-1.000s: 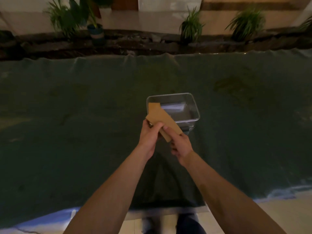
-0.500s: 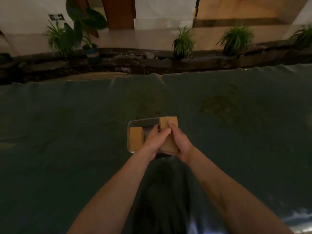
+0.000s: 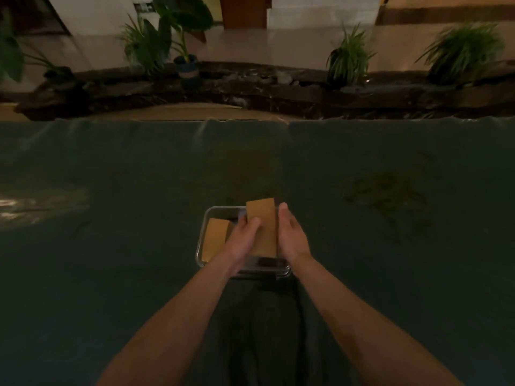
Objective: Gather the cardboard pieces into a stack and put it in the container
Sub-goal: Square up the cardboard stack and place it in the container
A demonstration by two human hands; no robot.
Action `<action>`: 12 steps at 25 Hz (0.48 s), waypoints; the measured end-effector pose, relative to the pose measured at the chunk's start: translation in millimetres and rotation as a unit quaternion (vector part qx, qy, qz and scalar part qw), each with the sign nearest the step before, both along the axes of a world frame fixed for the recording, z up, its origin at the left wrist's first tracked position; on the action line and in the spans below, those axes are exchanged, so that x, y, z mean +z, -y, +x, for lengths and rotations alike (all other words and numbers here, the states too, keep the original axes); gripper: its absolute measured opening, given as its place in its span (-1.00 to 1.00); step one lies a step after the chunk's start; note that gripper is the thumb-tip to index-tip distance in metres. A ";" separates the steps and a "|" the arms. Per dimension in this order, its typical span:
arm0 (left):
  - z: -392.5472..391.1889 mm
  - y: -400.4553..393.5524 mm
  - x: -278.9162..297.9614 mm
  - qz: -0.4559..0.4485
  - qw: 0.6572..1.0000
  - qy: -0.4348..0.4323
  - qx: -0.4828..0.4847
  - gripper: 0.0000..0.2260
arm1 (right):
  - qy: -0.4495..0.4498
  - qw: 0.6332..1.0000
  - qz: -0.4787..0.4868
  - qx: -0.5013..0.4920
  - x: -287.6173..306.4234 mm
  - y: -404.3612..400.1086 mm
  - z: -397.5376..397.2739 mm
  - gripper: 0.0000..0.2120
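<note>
Right hand (image 3: 292, 236) opened, left hand (image 3: 245, 235) holding stack (image 3: 264, 217)

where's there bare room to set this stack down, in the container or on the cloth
Crowded: the left side of the clear rectangular container holds a tan cardboard piece. Its right side, under the tan cardboard stack between left hand and right hand, is mostly hidden. Free: the dark green cloth left of, right of and beyond the container.

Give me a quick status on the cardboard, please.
Left grip holds cardboard stack over container. Right grip against stack's right edge, fingers hidden. One loose piece already inside, left end.
</note>
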State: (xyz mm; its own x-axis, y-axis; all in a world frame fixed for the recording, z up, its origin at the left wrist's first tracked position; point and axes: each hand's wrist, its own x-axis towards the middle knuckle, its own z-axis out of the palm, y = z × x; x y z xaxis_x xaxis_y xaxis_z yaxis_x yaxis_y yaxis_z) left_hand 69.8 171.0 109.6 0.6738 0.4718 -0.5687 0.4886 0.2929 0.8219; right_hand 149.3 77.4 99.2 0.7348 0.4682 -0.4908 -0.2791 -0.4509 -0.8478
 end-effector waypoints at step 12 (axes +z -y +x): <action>-10.8 -35.0 -62.6 -0.055 0.992 -0.116 -0.016 -0.49 | 0.094 0.967 -0.237 0.002 -51.3 -10.0 -1.7 -0.40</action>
State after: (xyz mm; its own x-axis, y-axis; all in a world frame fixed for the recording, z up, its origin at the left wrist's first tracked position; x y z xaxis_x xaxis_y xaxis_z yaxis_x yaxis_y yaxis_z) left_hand 59.0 206.1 46.9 0.5328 0.3791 -0.7566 0.6706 0.3562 0.6507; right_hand 147.5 87.5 47.9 0.8307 0.2269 -0.5084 -0.1369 -0.8018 -0.5816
